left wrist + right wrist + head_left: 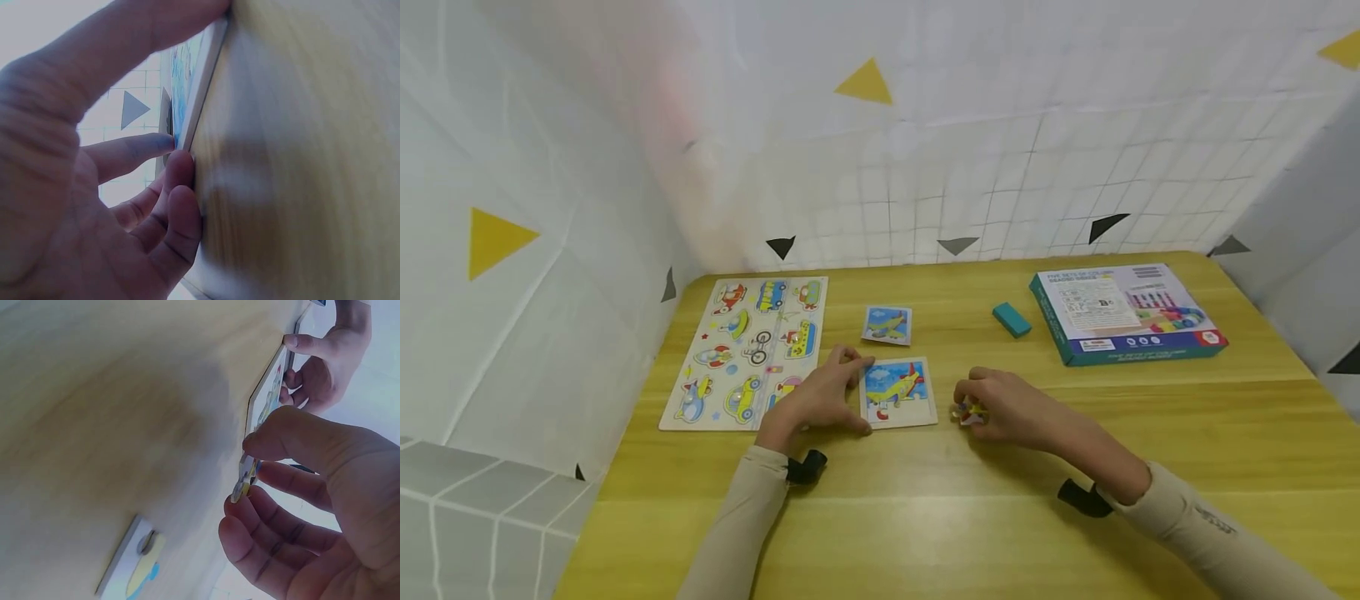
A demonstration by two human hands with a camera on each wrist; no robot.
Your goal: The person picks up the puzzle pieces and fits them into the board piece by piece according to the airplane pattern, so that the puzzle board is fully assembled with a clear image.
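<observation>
The wooden jigsaw board (pixel 898 421) lies flat mid-table, with part of a yellow and red airplane picture in it. My left hand (pixel 826 392) holds its left edge, thumb at the near corner and index finger at the far one. Just right of the board, my right hand (pixel 1003 408) pinches a small colourful jigsaw piece (pixel 244 481) between thumb and fingers. Another piece (pixel 134 562), white-edged with yellow and blue, lies on the table in the right wrist view. Behind the board sits a small airplane picture card (pixel 887 325).
To the left lies a knobbed vehicle puzzle board (pixel 707 408), close to my left hand. A small teal block (pixel 1012 320) is on the back right, beside a flat product box (pixel 1127 312). A white patterned sheet (pixel 955 167) rises behind the table (pixel 895 517).
</observation>
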